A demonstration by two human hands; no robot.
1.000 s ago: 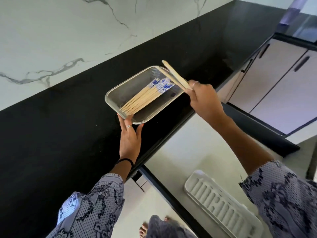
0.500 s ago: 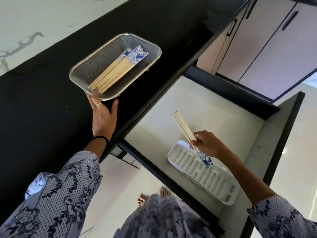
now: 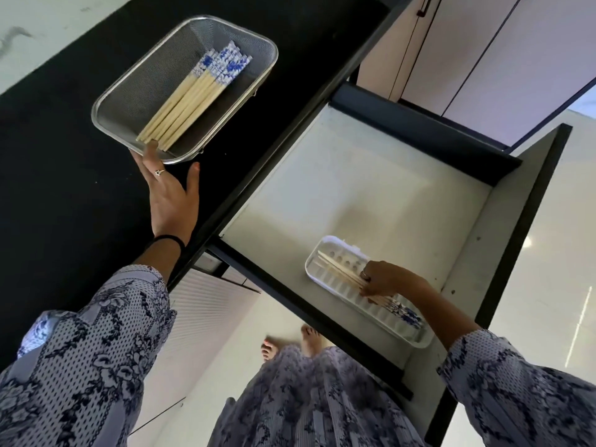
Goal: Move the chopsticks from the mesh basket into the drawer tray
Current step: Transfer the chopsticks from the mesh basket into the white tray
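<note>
A steel mesh basket (image 3: 135, 75) sits on the black counter with several wooden chopsticks (image 3: 190, 98) lying in it, their blue-and-white ends pointing away. My left hand (image 3: 171, 195) rests at the basket's near rim, a finger over the edge. A white ribbed tray (image 3: 325, 253) lies in the open drawer. My right hand (image 3: 383, 279) holds a pair of chopsticks (image 3: 338, 267) flat against the tray, their patterned ends showing past my wrist.
The black counter (image 3: 64, 175) runs along a marble wall. The open drawer (image 3: 371, 175) has a pale floor and dark sides, its front panel at the right. Pale cabinet doors (image 3: 483, 53) stand beyond it. My feet show on the floor below.
My right hand carried the pair of chopsticks from the basket's far corner down into the drawer and lowered them onto the white tray. My left hand stayed at the basket.
</note>
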